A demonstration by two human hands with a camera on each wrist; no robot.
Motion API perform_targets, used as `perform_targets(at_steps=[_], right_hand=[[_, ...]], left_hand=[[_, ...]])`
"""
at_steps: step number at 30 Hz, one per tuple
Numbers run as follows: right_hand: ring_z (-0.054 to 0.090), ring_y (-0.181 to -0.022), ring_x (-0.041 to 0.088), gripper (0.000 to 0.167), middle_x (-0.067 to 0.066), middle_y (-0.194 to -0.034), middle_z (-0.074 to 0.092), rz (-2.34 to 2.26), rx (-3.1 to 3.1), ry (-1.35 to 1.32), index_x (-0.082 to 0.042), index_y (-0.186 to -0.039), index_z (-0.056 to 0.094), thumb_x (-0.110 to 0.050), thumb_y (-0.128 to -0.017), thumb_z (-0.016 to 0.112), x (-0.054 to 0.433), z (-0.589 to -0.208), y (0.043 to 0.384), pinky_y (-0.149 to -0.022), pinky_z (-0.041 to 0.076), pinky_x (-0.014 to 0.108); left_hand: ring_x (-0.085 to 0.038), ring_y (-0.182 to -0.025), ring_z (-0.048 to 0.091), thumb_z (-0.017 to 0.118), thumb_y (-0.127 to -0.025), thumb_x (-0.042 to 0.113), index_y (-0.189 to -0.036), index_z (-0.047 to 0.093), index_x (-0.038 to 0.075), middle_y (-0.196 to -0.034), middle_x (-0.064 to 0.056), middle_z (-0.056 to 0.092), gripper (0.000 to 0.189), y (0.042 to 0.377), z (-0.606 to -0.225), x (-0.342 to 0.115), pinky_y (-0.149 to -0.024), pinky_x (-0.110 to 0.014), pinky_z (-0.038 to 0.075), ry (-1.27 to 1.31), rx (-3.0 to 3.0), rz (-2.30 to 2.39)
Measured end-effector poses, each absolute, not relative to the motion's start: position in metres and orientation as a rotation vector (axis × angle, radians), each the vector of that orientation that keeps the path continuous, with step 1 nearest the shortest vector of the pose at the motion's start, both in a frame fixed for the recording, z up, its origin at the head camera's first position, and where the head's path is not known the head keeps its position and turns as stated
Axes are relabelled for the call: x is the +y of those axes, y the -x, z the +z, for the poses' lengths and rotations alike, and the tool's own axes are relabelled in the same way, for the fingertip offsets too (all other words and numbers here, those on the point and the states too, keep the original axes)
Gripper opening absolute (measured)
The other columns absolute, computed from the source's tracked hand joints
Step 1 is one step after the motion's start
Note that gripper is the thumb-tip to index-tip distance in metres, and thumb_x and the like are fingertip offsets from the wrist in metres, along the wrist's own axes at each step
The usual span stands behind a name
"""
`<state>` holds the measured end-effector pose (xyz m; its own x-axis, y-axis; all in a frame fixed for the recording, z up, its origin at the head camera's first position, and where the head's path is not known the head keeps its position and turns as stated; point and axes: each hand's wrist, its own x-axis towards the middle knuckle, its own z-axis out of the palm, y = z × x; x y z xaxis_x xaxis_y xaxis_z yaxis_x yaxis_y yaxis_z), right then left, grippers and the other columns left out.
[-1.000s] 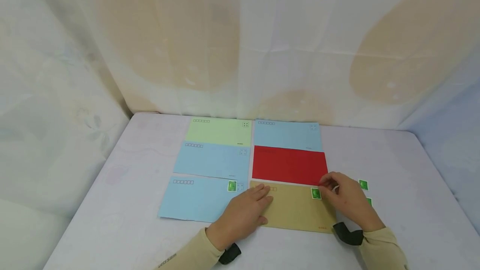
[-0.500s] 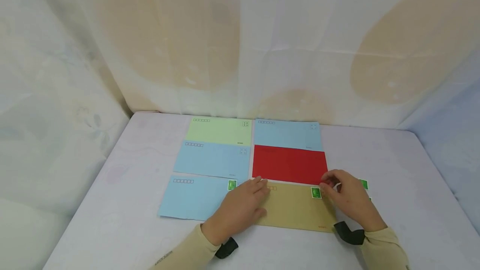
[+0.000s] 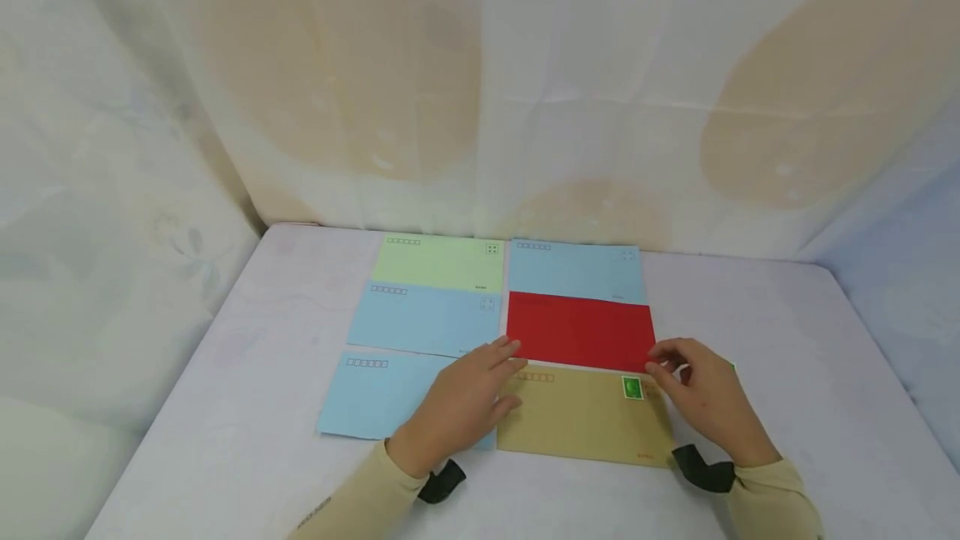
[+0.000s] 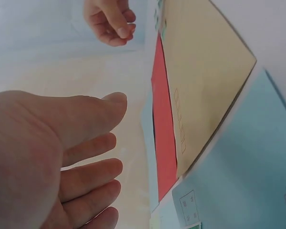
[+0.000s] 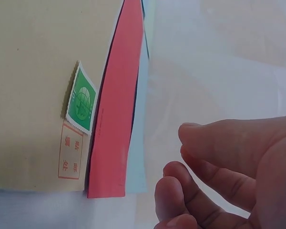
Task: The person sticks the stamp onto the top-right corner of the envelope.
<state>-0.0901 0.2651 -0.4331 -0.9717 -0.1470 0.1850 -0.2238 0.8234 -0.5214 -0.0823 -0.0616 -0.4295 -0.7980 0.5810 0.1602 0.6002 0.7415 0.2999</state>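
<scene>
A brown envelope [image 3: 585,419] lies at the front right with a green stamp [image 5: 81,100] near its upper right corner. The stamp sits just beside a printed red box. My left hand [image 3: 461,398], fingers loosely extended, is over the front-left blue envelope [image 3: 382,398], its fingertips beyond the brown envelope's left edge. This hand hides most of the blue envelope's stamp corner. At the right ends of the red envelope [image 3: 577,327] and brown envelope hovers my right hand [image 3: 708,394]. Its fingers are loosely bent, and nothing shows between thumb and fingertips in the right wrist view.
Behind lie a light green envelope [image 3: 442,263] and another blue envelope [image 3: 420,319] on the left, and a blue envelope [image 3: 577,272] back right. A cloth-covered table [image 3: 247,373] supports everything, with a curtain [image 3: 525,107] rising at its far edge.
My left hand has lifted off the brown envelope and moved left, covering the blue envelope's stamp. My right hand has shifted slightly right, now hiding nearly all of the loose stamps beside it.
</scene>
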Motion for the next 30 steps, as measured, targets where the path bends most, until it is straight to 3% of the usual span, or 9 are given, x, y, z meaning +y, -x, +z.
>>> perform_targets(at_steps=[13, 30], right_hand=[[0.057, -0.085, 0.021, 0.02, 0.008, -0.097, 0.065, 0.85, -2.865, -0.217, 0.0, -0.11, 0.066, -0.007, -0.092, 0.07, 0.271, -0.429, 0.09, -0.063, 0.049, 0.02], [0.059, -0.087, 0.027, 0.023, 0.014, -0.099, 0.066, 0.788, -2.856, -0.038, 0.001, -0.112, 0.066, -0.013, -0.095, 0.069, 0.283, -0.429, 0.09, -0.064, 0.047, 0.02]], left_hand=[[-0.029, -0.132, 0.054, 0.074, -0.093, 0.026, -0.134, 0.064, 0.007, -0.142, -0.011, 0.059, 0.046, 0.092, -0.425, -0.076, -0.105, -0.041, 0.049, 0.924, -2.844, -0.635], [-0.028, -0.129, 0.057, 0.078, -0.09, 0.022, -0.131, 0.066, 0.008, -0.137, -0.011, 0.062, 0.045, 0.105, -0.423, -0.101, -0.103, -0.044, 0.05, 0.698, -2.803, -0.748]])
